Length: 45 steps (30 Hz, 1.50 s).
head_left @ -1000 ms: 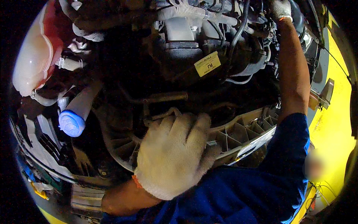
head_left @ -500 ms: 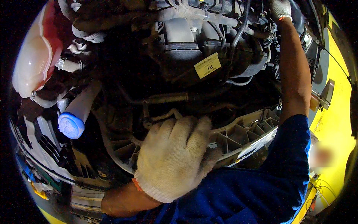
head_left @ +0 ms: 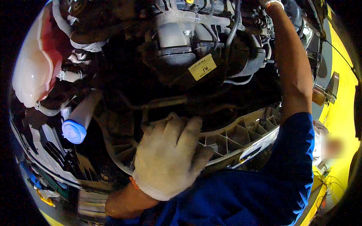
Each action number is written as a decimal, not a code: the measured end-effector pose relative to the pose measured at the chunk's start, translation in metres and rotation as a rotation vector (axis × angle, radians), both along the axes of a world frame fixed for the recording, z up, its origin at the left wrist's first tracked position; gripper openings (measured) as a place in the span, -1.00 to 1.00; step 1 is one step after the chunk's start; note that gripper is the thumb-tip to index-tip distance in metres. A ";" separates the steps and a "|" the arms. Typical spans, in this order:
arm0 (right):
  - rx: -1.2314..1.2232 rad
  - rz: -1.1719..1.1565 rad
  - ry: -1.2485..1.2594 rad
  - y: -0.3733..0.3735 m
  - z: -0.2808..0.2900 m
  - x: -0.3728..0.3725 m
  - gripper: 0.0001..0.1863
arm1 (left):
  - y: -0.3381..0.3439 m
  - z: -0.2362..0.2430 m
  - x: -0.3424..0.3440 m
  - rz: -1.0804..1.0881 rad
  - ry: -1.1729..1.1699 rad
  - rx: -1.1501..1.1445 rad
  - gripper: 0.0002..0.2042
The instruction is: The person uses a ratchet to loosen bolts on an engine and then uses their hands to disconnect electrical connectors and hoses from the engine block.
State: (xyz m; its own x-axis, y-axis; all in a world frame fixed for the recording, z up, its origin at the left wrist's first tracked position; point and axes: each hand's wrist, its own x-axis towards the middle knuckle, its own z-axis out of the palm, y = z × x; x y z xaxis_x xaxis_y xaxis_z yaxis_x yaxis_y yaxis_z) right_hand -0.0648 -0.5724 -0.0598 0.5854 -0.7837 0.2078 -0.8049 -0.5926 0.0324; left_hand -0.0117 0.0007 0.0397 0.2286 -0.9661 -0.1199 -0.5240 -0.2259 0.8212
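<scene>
My left hand (head_left: 167, 158), in a white knit work glove with an orange cuff edge, lies palm down over the ribbed front crossmember (head_left: 233, 137) of an engine bay. Its fingers stretch forward and the thumb stands apart on the right; the fingertips are dim against the dark gap. My right arm (head_left: 294, 64) reaches far forward along the right side of the engine. Only the cuff of the right hand (head_left: 274, 4) shows at the top edge, near wiring and hoses (head_left: 266, 28); its fingers are out of the picture.
A translucent coolant tank (head_left: 32, 71) with reddish liquid sits at far left. Below it rises a filler neck with a blue cap (head_left: 74, 131). The engine's ducts (head_left: 175, 41) and a yellow label (head_left: 202, 67) lie ahead. Another person's blurred shape (head_left: 320, 141) is at right, by yellow floor.
My right hand has gone farther forward, mostly past the top edge. The view has shifted slightly; my left hand stays on the crossmember.
</scene>
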 end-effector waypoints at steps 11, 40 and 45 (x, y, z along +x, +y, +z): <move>-0.090 0.284 -0.099 0.050 -0.020 0.009 -0.71 | 0.003 0.008 0.003 0.027 -0.006 -0.007 -0.47; 0.086 0.118 0.246 0.020 -0.007 0.009 -0.80 | 0.003 0.008 0.003 0.016 -0.034 0.008 -0.48; 0.045 0.211 0.143 0.012 -0.017 -0.006 -0.82 | 0.004 0.006 0.002 0.032 -0.049 0.002 -0.48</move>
